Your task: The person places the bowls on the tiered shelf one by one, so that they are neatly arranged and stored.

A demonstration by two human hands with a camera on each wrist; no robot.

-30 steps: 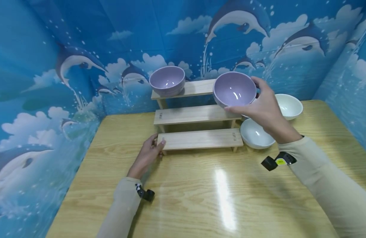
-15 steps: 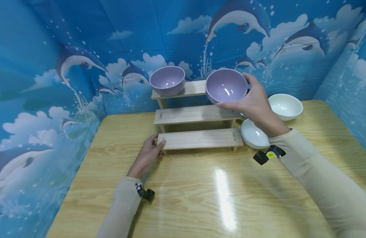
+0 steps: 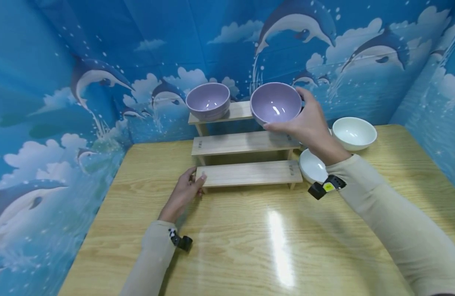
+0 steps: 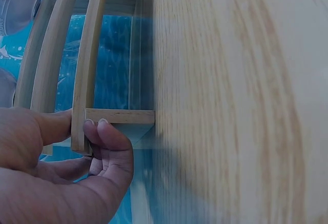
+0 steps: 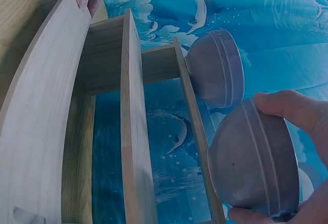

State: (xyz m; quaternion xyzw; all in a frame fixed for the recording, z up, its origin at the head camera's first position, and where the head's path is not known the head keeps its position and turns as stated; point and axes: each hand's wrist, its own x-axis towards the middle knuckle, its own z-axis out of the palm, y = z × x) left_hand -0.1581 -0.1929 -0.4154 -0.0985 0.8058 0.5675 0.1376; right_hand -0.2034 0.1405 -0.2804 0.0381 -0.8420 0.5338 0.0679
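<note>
Main risk from my end: purple bowl (image 3: pixel 275 105) in right hand (image 3: pixel 310 121) prob clips edge of top board (image 3: pixel 240 111) if brought in low, or tips if base lands half off; can't tell if it's touching wood. It's at R part of that board, near other purple bowl (image 3: pixel 208 102) w/ a gap, so too far L & they'd clink. Shelf (image 3: pixel 246 142) might shift if left grip slackens. Right hand: part open, thumb near side, finger(s) far side, gripping bowl's R wall. Left hand (image 3: pixel 183 190): nearly closed round L end of btm board (image 3: pixel 249 174), thumb on top, fingers curled underneath
</note>
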